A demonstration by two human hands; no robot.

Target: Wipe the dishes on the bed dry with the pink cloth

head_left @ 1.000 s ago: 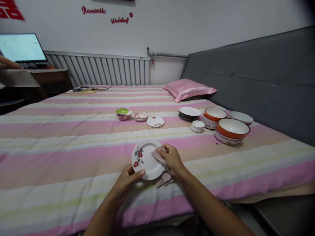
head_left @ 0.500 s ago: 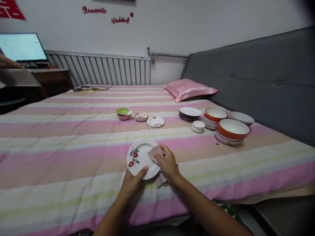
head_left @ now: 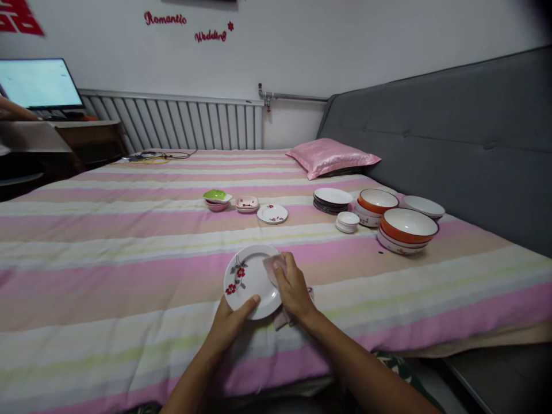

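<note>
A white plate (head_left: 254,287) with red flowers and grey leaves is held tilted above the striped bedspread. My left hand (head_left: 235,316) grips its lower left rim, thumb on the face and fingers hidden beneath. At the right rim, my right hand (head_left: 292,284) is closed on a pinkish cloth (head_left: 274,268). One part of the cloth lies against the plate's face, and more of it hangs below the rim behind the hand.
Beyond the plate sit a green leaf-shaped dish (head_left: 217,196), pink square dishes (head_left: 247,204) and flowered plates (head_left: 272,214). To the right stand stacked dark-edged plates (head_left: 333,196), small white dishes (head_left: 347,221) and orange bowls (head_left: 409,225). A pink pillow (head_left: 332,156) lies near the grey headboard (head_left: 452,132).
My right hand and the cloth have shifted slightly along the plate's right side. The plate has moved a little to the right and turned slightly. Everything else stays in place.
</note>
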